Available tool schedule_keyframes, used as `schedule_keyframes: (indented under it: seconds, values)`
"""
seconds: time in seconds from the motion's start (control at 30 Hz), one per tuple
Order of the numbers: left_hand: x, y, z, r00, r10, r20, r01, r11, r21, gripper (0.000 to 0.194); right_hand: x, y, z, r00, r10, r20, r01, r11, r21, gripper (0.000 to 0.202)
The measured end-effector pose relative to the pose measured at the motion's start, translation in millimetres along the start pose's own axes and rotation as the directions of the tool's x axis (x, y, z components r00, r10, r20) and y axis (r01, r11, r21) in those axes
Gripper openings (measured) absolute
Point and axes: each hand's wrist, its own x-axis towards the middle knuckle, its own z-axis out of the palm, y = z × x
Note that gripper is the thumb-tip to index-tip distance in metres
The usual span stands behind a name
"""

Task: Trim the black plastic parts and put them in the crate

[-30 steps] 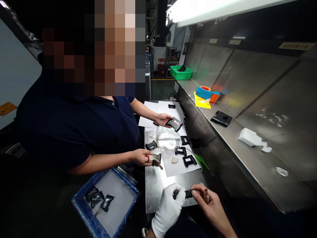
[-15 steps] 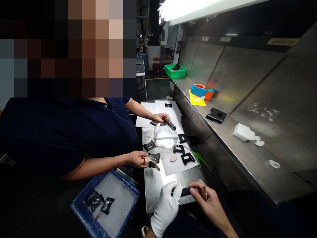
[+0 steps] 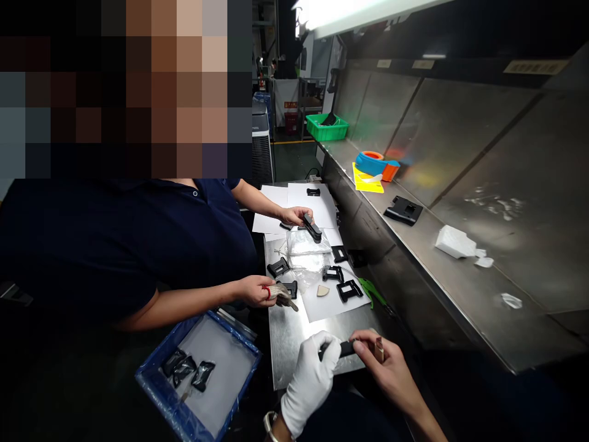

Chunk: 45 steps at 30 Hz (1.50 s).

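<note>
At the near end of the steel table, my left hand (image 3: 313, 374) wears a white glove and has its fingers closed round one end of a black plastic part (image 3: 346, 349). My bare right hand (image 3: 386, 368) pinches the other end of this part. A small brown and tan piece (image 3: 379, 349) shows at the fingers of my right hand; I cannot make out what it is. Beyond my hands, several black plastic frames, such as one frame (image 3: 350, 291), lie on white paper (image 3: 317, 312), close to a tan wedge-shaped piece (image 3: 323, 291).
Across the table a co-worker's hand (image 3: 297, 216) holds another black part (image 3: 312, 228); their other hand holds a soiled glove (image 3: 281, 294). A blue-lined crate (image 3: 147, 393) with bagged parts stands left. Green air gun (image 3: 375, 296) lies right, below a steel shelf (image 3: 442, 276) bearing a tape dispenser (image 3: 370, 164).
The co-worker's black part has tilted more steeply downward. My hands keep their hold on the black part, with only slight movement. The whole view has shifted a little.
</note>
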Motion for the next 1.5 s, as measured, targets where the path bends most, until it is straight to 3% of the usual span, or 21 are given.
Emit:
schedule_keyframes:
  seconds: [0.1, 0.43, 0.63, 0.77, 1.0, 1.27, 1.5]
  values:
    - [1, 4, -0.8, 0.999, -0.003, 0.051, 0.006, 0.999, -0.05, 0.026, 0, 1, -1, 1.0, -0.008, 0.007, 0.008, 1.0, -0.01, 0.034]
    - [4, 3, 1.4, 1.0, -0.007, 0.007, 0.007, 1.0, -0.012, 0.033, 0, 5, 0, 1.0, 0.016, 0.012, -0.017, 0.999, 0.031, 0.034]
    - [1, 9, -3.3, 0.996, -0.012, 0.088, 0.018, 0.998, -0.067, 0.025, -3, 3, 1, 0.998, 0.054, -0.012, -0.053, 0.994, 0.093, 0.034]
    - [4, 13, -2.3, 0.999, -0.021, 0.03, 0.023, 0.996, -0.085, 0.027, -3, 3, 3, 0.999, 0.036, 0.008, -0.037, 0.995, 0.09, 0.034]
    - [16, 24, -14.5, 1.0, 0.014, 0.025, -0.011, 0.995, -0.099, 0.041, 4, -26, -1, 0.993, -0.054, -0.103, 0.061, 0.996, 0.06, 0.031]
    - [24, 67, -33.1, 0.968, 0.247, 0.033, -0.239, 0.959, -0.149, 0.035, 13, -47, -13, 0.991, -0.086, -0.102, 0.116, 0.932, 0.342, 0.025]
    - [20, 63, -22.3, 0.946, 0.32, 0.056, -0.321, 0.947, 0.017, 0.027, 2, -45, -17, 0.985, -0.081, -0.152, 0.126, 0.94, 0.316, 0.024]
